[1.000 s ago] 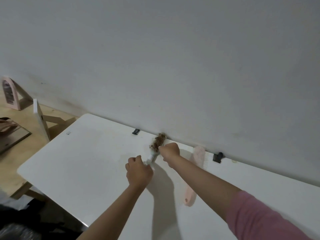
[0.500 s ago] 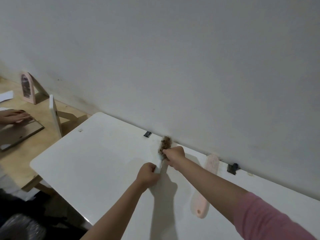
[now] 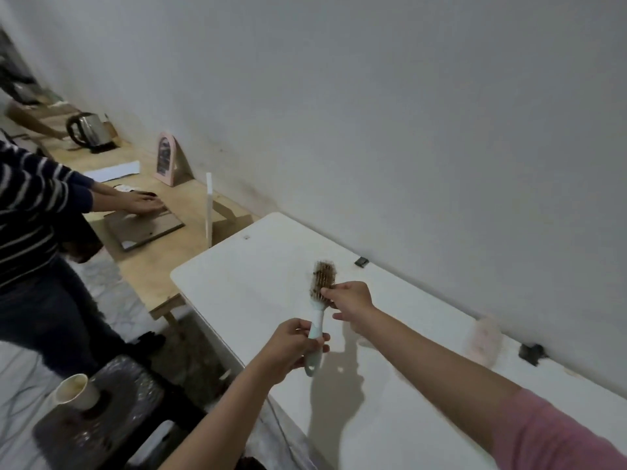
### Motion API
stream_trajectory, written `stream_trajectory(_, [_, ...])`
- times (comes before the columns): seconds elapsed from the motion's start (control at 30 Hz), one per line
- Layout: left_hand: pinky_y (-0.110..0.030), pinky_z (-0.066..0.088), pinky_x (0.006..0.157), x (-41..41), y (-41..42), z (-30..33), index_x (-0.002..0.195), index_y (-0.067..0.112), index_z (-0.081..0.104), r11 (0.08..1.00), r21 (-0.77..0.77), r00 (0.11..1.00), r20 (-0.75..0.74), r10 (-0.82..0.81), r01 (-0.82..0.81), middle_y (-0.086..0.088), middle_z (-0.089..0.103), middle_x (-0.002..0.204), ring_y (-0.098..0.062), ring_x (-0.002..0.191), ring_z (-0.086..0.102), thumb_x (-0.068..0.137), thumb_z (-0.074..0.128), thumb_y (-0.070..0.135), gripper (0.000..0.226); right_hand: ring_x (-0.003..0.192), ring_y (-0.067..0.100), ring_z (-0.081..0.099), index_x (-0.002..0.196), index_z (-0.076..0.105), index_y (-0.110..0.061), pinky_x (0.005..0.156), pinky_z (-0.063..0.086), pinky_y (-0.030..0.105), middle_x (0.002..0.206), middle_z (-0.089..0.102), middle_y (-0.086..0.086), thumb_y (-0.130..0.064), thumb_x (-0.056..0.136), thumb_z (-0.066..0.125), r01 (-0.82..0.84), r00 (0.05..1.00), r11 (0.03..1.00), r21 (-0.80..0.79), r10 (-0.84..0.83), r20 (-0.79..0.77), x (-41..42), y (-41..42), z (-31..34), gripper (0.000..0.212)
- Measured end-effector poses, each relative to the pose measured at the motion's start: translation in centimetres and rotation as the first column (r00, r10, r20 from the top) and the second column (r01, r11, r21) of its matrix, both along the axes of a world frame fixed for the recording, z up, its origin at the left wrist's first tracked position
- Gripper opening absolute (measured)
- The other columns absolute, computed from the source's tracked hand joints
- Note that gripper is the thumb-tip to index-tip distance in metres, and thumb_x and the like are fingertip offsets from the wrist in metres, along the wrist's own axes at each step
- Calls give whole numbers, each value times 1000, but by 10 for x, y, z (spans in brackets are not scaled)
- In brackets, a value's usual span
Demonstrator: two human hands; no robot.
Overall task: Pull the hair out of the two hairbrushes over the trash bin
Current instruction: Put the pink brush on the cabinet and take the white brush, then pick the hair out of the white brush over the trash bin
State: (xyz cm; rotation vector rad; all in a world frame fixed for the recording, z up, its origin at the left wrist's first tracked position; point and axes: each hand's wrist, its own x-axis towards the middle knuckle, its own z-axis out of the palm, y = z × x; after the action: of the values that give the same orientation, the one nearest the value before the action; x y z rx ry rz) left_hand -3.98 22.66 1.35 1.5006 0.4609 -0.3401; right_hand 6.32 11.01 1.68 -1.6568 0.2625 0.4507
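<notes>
My left hand (image 3: 294, 344) grips the light-blue handle of a hairbrush (image 3: 320, 300) and holds it upright above the white table (image 3: 244, 286). Brown hair (image 3: 324, 272) is matted through its bristles. The fingers of my right hand (image 3: 349, 296) pinch at the hair on the brush head's right side. A second, pink hairbrush (image 3: 483, 340) lies blurred on the table near the wall, to the right of my right arm. No trash bin shows in the head view.
A person in a striped sleeve (image 3: 37, 198) works at a wooden table (image 3: 142, 262) to the left, beside a pink mirror (image 3: 166, 161) and a kettle (image 3: 89, 132). A dark stool (image 3: 112, 412) with a paper cup (image 3: 75, 395) stands at lower left. Small black clips (image 3: 361, 261) sit along the wall.
The blue brush has been lifted off the table and drawn toward me and left. The camera has swung left, bringing the other person and the stool into view.
</notes>
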Motion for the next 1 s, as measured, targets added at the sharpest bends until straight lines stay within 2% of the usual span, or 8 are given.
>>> stream_trajectory(0.13, [-28, 53, 63, -38, 45, 1, 100, 5, 53, 995, -27, 995, 14, 98, -97, -8, 73, 96, -17, 77, 73, 89, 62, -4, 18, 85, 22, 60, 77, 58, -14, 56, 46, 27, 92, 65, 10, -20, 81, 73, -83, 995, 996, 18, 82, 62, -33, 50, 4, 16])
stream_trajectory(0.2, [-29, 53, 63, -63, 66, -1, 103, 4, 53, 988, -42, 989, 24, 149, -148, -10, 73, 97, -19, 79, 72, 88, 61, -5, 19, 85, 22, 61, 83, 60, -14, 57, 49, 29, 96, 66, 9, -23, 80, 74, -132, 986, 991, 7, 131, 101, -55, 77, 2, 17])
stream_trajectory(0.33, [-32, 52, 66, -115, 101, -15, 104, 3, 55, 969, -65, 969, 54, 240, -237, -9, 74, 93, -20, 80, 71, 87, 60, -7, 20, 75, 24, 65, 97, 61, -11, 71, 58, 42, 97, 68, 10, -27, 76, 78, -231, 953, 971, -62, 239, 187, -99, 126, -12, 32])
stream_trajectory(0.53, [-38, 51, 77, -177, 142, -49, 102, 3, 60, 914, -108, 913, 78, 400, -391, -8, 76, 90, -22, 80, 70, 86, 59, -9, 20, 85, 23, 68, 87, 65, -12, 80, 58, 47, 87, 69, 5, -33, 76, 76, -366, 852, 915, -173, 404, 333, -154, 184, -42, 26])
stream_trajectory(0.63, [-30, 54, 65, -203, 152, -70, 94, 3, 62, 890, -121, 888, 95, 451, -439, -9, 74, 87, -18, 69, 70, 87, 56, -11, 17, 79, 22, 69, 86, 71, -10, 77, 58, 47, 83, 73, 5, -36, 75, 75, -419, 813, 884, -206, 467, 348, -178, 207, -68, 29])
stream_trajectory(0.77, [-20, 53, 48, -233, 162, -107, 90, 4, 61, 866, -78, 858, 111, 501, -495, -8, 72, 84, -10, 58, 72, 88, 54, -11, 17, 82, 21, 67, 89, 72, -3, 79, 53, 34, 85, 72, 8, -33, 78, 74, -443, 792, 864, -237, 502, 347, -205, 228, -108, 32])
stream_trajectory(0.87, [-20, 48, 48, -249, 163, -141, 89, 6, 61, 848, -58, 843, 91, 530, -527, -9, 71, 87, -10, 59, 71, 88, 54, -10, 18, 78, 18, 60, 91, 71, 1, 78, 51, 32, 82, 66, 8, -32, 80, 73, -461, 794, 846, -268, 528, 300, -219, 234, -140, 35])
stream_trajectory(1.0, [-25, 43, 53, -272, 156, -189, 87, 6, 61, 819, -40, 813, 108, 573, -572, -12, 69, 83, -20, 72, 65, 88, 55, -10, 17, 94, 23, 65, 104, 64, -6, 75, 55, 32, 104, 67, 10, -29, 70, 83, -545, 792, 818, -183, 574, 208, -242, 232, -183, 46])
